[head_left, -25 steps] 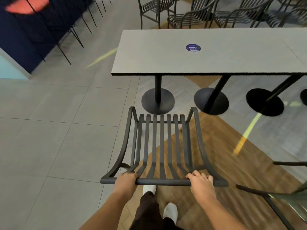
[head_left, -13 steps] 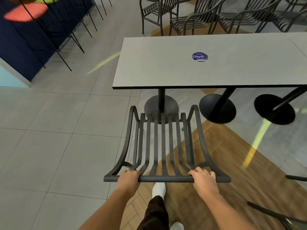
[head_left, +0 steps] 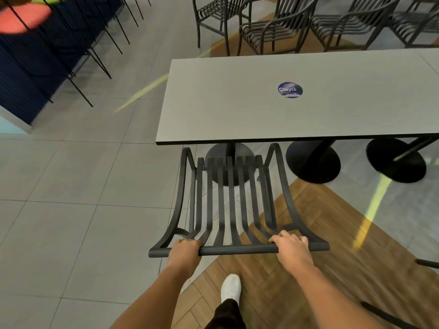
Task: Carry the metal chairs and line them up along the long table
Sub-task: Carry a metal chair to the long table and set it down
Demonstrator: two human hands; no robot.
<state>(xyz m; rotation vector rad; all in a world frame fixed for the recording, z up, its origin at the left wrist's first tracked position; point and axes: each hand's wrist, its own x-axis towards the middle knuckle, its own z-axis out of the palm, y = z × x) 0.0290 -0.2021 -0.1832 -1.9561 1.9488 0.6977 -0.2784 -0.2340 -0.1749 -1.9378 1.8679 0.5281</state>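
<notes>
A dark metal slatted chair (head_left: pixel 231 203) is in front of me, its top rail nearest to me. My left hand (head_left: pixel 185 251) grips the left part of that rail and my right hand (head_left: pixel 293 249) grips the right part. The chair's front end reaches the near edge of the long grey table (head_left: pixel 237 103), close to its left end, and partly covers a round pedestal base (head_left: pixel 228 162) beneath it. A round blue sticker (head_left: pixel 290 89) lies on the tabletop.
Several dark metal chairs (head_left: pixel 273 27) stand along the table's far side. More pedestal bases (head_left: pixel 313 162) sit under the table to the right. Another chair's frame (head_left: pixel 403 314) pokes in at the lower right. Thin-legged stools (head_left: pixel 95 51) line a dark blue counter at the upper left.
The chair and I have moved forward toward the table. Its front end now reaches the table's near edge. Both hands keep the same grip on the rail.
</notes>
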